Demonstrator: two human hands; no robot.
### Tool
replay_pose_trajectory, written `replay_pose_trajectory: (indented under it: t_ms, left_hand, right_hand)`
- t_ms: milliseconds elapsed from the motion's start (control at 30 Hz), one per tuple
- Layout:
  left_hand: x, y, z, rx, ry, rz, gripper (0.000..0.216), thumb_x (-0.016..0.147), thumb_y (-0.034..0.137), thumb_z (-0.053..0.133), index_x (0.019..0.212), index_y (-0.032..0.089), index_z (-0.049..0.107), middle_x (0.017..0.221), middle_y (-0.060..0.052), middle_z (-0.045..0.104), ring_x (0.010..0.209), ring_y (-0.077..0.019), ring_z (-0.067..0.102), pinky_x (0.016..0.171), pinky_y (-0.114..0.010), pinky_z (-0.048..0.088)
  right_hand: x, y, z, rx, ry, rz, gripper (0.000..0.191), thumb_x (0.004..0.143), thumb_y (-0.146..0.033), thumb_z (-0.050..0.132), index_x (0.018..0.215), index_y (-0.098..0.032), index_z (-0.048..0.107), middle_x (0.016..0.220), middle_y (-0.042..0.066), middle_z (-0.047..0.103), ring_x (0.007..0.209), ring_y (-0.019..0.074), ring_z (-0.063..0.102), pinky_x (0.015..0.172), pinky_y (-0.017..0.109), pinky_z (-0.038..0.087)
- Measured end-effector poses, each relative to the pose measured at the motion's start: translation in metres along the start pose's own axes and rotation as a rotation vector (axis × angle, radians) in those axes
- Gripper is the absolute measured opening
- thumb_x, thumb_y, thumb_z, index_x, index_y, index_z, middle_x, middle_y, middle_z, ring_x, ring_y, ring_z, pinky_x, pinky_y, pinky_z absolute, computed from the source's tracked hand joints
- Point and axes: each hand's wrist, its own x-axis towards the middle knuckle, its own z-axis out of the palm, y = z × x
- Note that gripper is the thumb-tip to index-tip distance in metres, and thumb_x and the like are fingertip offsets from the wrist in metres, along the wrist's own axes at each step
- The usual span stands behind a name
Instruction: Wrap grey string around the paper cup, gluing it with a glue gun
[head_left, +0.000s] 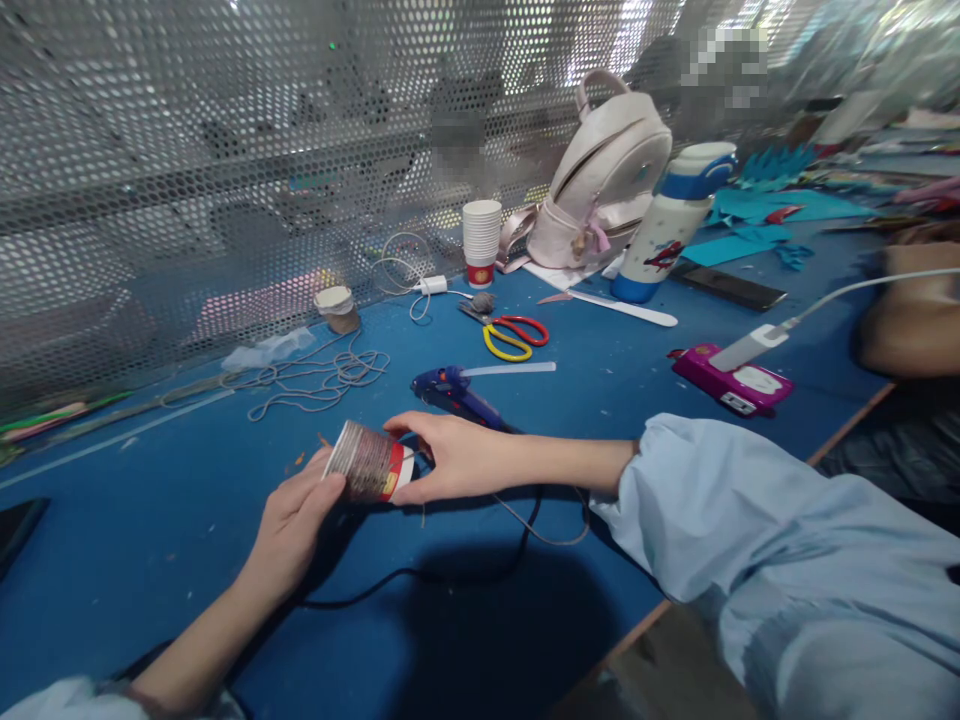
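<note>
A paper cup [370, 463], red and white with grey-brown string wound round much of its side, lies tilted sideways between my hands above the blue table. My left hand [300, 505] grips its rim end, thumb on the side. At the other end, my right hand [442, 458] has thumb and fingers curved around the red base. A loose length of string [555, 540] trails below my right wrist. Just behind that hand lies a blue hot glue gun [454, 392] with a clear glue stick in its back. Scissors [514, 335] with red and yellow handles rest beyond it.
A stack of paper cups [481, 240], a pale backpack [600, 180] and a bottle [664, 235] stand by the perforated metal screen. Loose grey cord [322, 375] lies at left. A pink power strip [731, 380] sits at right, near another person's arm [911, 310]. A black cable crosses the table.
</note>
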Motion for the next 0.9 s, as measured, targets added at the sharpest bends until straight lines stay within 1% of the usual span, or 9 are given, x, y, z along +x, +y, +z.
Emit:
replay_pose_trajectory:
  t_ms: [67, 167, 300, 400, 467, 667, 800, 833, 900]
  left_hand:
    - [0.001, 0.001, 0.0, -0.03, -0.045, -0.026, 0.031, 0.088, 0.042, 0.05, 0.093, 0.021, 0.073, 0.105, -0.006, 0.07, 0.101, -0.0247, 0.061, 0.093, -0.034, 0.046]
    - [0.004, 0.011, 0.003, 0.026, -0.013, -0.112, 0.03, 0.086, 0.043, 0.054, 0.103, 0.023, 0.068, 0.105, -0.004, 0.068, 0.1, -0.0232, 0.06, 0.091, -0.032, 0.046]
    - [0.006, 0.025, 0.011, 0.01, 0.001, -0.21, 0.038, 0.079, 0.043, 0.061, 0.109, 0.022, 0.061, 0.097, -0.003, 0.067, 0.084, -0.0209, 0.064, 0.076, -0.032, 0.052]
    - [0.005, 0.029, 0.017, 0.037, -0.005, -0.295, 0.04, 0.071, 0.043, 0.069, 0.101, 0.018, 0.062, 0.078, -0.001, 0.067, 0.068, -0.019, 0.063, 0.066, -0.03, 0.051]
    - [0.004, 0.031, 0.02, 0.052, 0.017, -0.331, 0.04, 0.067, 0.043, 0.072, 0.096, 0.018, 0.063, 0.071, 0.0, 0.067, 0.064, -0.0184, 0.063, 0.062, -0.029, 0.05]
    - [0.006, 0.036, 0.021, 0.056, 0.112, -0.293, 0.035, 0.062, 0.04, 0.074, 0.088, 0.017, 0.066, 0.076, -0.001, 0.07, 0.069, -0.0183, 0.064, 0.065, -0.027, 0.049]
    - [0.008, 0.035, 0.019, 0.084, 0.164, -0.278, 0.035, 0.061, 0.041, 0.074, 0.085, 0.017, 0.065, 0.072, -0.001, 0.068, 0.066, -0.0179, 0.062, 0.061, -0.027, 0.049]
    - [0.008, 0.035, 0.018, 0.091, 0.179, -0.271, 0.035, 0.061, 0.041, 0.074, 0.084, 0.017, 0.065, 0.071, -0.001, 0.067, 0.065, -0.0178, 0.062, 0.06, -0.027, 0.048]
    - [0.008, 0.033, 0.017, 0.112, 0.208, -0.262, 0.033, 0.061, 0.041, 0.074, 0.083, 0.017, 0.064, 0.069, 0.0, 0.066, 0.063, -0.0176, 0.061, 0.059, -0.027, 0.048]
  right_hand:
    - [-0.001, 0.003, 0.005, -0.061, 0.039, -0.043, 0.059, 0.073, -0.036, 0.072, 0.123, -0.013, 0.052, 0.117, 0.01, 0.063, 0.1, 0.0219, 0.062, 0.086, 0.034, 0.049]
    - [-0.002, 0.01, 0.012, -0.207, 0.127, -0.113, 0.054, 0.076, -0.034, 0.068, 0.122, -0.013, 0.051, 0.116, 0.012, 0.062, 0.103, 0.0248, 0.061, 0.088, 0.038, 0.049]
    - [-0.003, 0.016, 0.018, -0.371, 0.201, -0.17, 0.05, 0.08, -0.033, 0.064, 0.122, -0.011, 0.048, 0.112, 0.014, 0.06, 0.097, 0.0249, 0.061, 0.078, 0.036, 0.052]
    - [-0.005, 0.016, 0.021, -0.421, 0.206, -0.193, 0.05, 0.083, -0.036, 0.062, 0.123, -0.01, 0.047, 0.113, 0.014, 0.059, 0.095, 0.0243, 0.061, 0.076, 0.035, 0.052]
    - [-0.006, 0.015, 0.022, -0.423, 0.198, -0.204, 0.05, 0.084, -0.036, 0.062, 0.124, -0.01, 0.045, 0.115, 0.014, 0.058, 0.097, 0.0241, 0.06, 0.078, 0.035, 0.052]
    - [-0.007, 0.012, 0.019, -0.36, 0.192, -0.238, 0.054, 0.081, -0.039, 0.066, 0.123, -0.011, 0.045, 0.118, 0.014, 0.058, 0.099, 0.0244, 0.06, 0.082, 0.037, 0.051]
    - [-0.009, 0.009, 0.014, -0.271, 0.255, -0.278, 0.04, 0.086, -0.034, 0.06, 0.117, -0.011, 0.049, 0.116, 0.014, 0.059, 0.104, 0.0225, 0.058, 0.085, 0.034, 0.049]
    - [-0.01, 0.008, 0.013, -0.252, 0.259, -0.277, 0.035, 0.087, -0.032, 0.058, 0.115, -0.011, 0.051, 0.114, 0.013, 0.06, 0.101, 0.0211, 0.059, 0.083, 0.032, 0.049]
    - [-0.013, 0.007, 0.009, -0.225, 0.229, -0.283, 0.025, 0.09, -0.03, 0.054, 0.109, -0.013, 0.055, 0.103, 0.01, 0.065, 0.088, 0.0172, 0.061, 0.074, 0.027, 0.048]
